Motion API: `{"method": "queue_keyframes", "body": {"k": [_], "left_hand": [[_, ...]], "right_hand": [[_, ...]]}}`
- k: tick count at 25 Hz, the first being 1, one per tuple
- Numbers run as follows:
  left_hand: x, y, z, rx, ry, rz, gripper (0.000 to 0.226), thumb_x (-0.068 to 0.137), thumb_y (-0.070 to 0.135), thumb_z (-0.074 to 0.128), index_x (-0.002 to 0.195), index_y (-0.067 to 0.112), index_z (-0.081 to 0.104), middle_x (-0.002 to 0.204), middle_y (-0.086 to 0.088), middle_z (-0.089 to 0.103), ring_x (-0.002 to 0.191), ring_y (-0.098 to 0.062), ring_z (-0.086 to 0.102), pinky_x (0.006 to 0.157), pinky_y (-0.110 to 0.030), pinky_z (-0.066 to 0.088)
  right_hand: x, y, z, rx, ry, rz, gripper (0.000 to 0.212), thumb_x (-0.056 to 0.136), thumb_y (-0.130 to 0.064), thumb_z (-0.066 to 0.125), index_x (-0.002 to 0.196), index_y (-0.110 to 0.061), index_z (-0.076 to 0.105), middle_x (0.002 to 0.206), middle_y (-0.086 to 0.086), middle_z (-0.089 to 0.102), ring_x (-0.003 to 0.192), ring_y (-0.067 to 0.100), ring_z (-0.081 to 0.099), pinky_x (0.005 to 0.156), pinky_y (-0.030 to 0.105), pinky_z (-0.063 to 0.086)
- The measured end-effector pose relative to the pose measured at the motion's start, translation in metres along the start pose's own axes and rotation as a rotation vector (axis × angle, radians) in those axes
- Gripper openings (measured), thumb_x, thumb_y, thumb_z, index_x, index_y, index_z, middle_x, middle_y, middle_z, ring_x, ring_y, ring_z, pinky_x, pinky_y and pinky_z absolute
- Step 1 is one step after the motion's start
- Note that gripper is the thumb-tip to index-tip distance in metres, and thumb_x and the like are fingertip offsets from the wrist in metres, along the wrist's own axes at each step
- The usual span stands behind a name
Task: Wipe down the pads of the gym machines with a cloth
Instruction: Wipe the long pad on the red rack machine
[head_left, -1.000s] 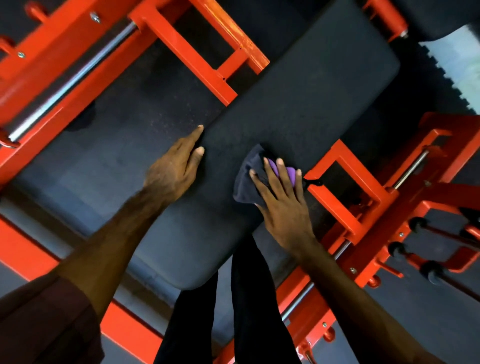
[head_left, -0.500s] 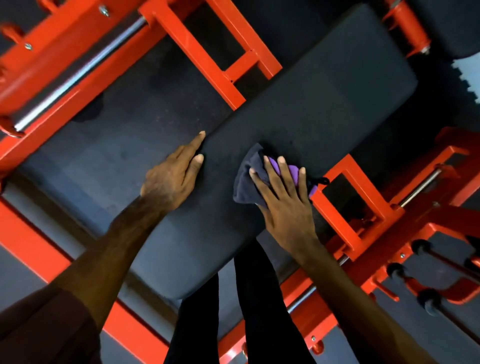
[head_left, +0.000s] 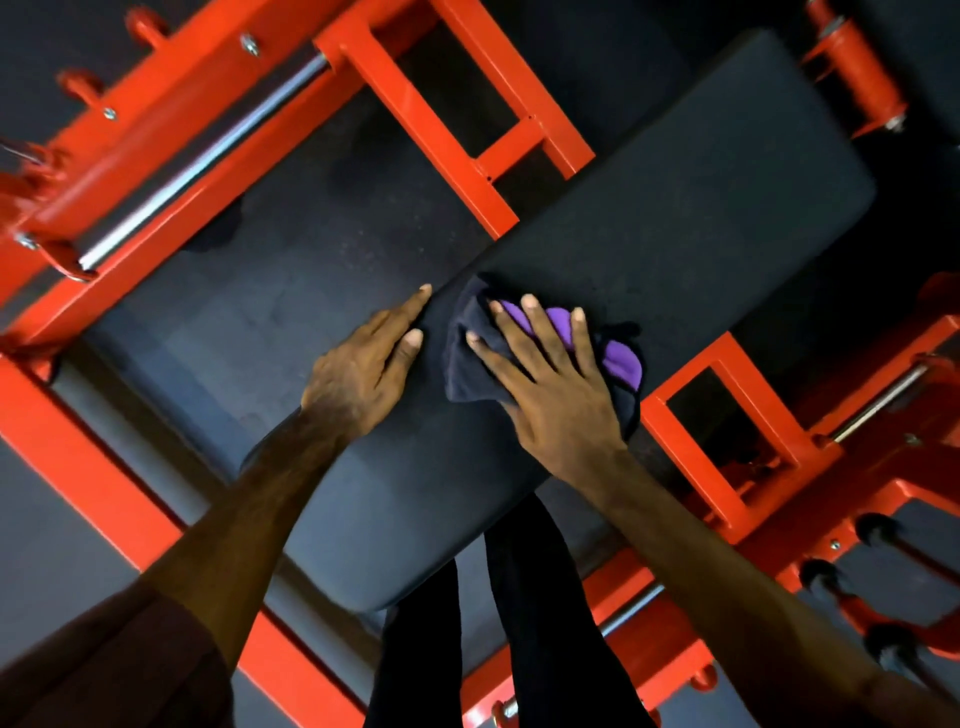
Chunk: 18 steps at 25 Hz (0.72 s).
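A long black pad is flanked by a red frame with a steel rod off its left edge, more red bars off its right edge, and dark trouser legs at its near end. A dark cloth with purple patches is pressed flat on the pad under the right hand's spread fingers. The left hand is laid open along the pad's left edge. Since the earlier frames, cloth and right hand have been shifted toward that edge, beside the left hand. No writing can be read.
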<state>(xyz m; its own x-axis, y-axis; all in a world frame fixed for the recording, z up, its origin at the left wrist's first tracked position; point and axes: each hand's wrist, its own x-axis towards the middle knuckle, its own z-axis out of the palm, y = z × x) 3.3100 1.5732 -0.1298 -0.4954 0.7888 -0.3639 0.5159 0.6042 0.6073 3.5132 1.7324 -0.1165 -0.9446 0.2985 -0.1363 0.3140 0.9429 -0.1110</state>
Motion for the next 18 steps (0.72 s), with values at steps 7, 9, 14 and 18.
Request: {"method": "queue_keyframes", "body": {"k": [7,9,14,18], "left_hand": [[-0.001,-0.013,0.011,0.029,0.086,0.023,0.042,0.112,0.046,0.034,0.145,0.028,0.053,0.145,0.003,0.059,0.128,-0.025,0.06,0.098,-0.049,0.056],[-0.003,-0.014,0.011,-0.014,0.114,0.044,0.039,0.111,0.042,0.038,0.143,0.027,0.056,0.143,0.003,0.061,0.126,-0.024,0.062,0.1,-0.048,0.055],[-0.003,-0.01,0.01,-0.03,0.089,0.051,0.048,0.112,0.048,0.034,0.159,0.038,0.041,0.155,0.013,0.052,0.139,-0.013,0.055,0.111,-0.041,0.05],[-0.004,-0.011,0.012,0.013,0.083,0.005,0.048,0.112,0.05,0.03,0.153,0.033,0.047,0.15,0.007,0.057,0.134,-0.019,0.058,0.105,-0.046,0.054]], "right_hand": [[0.091,-0.021,-0.001,0.06,0.059,0.148,0.059,0.103,-0.04,0.048,0.16,-0.028,0.041,0.171,0.004,0.03,0.162,0.036,0.013,0.121,0.073,0.01],[0.068,-0.004,0.002,-0.025,0.026,0.005,0.061,0.107,-0.043,0.043,0.165,-0.03,0.029,0.175,0.003,0.021,0.163,0.033,0.009,0.123,0.07,0.011],[0.073,0.031,-0.002,-0.037,0.079,0.167,0.06,0.106,-0.04,0.044,0.164,-0.029,0.033,0.174,0.005,0.024,0.162,0.034,0.011,0.124,0.07,0.012],[0.101,-0.008,0.0,0.034,0.089,0.166,0.056,0.104,-0.042,0.047,0.158,-0.028,0.044,0.17,0.003,0.032,0.162,0.035,0.015,0.122,0.071,0.01]]}}
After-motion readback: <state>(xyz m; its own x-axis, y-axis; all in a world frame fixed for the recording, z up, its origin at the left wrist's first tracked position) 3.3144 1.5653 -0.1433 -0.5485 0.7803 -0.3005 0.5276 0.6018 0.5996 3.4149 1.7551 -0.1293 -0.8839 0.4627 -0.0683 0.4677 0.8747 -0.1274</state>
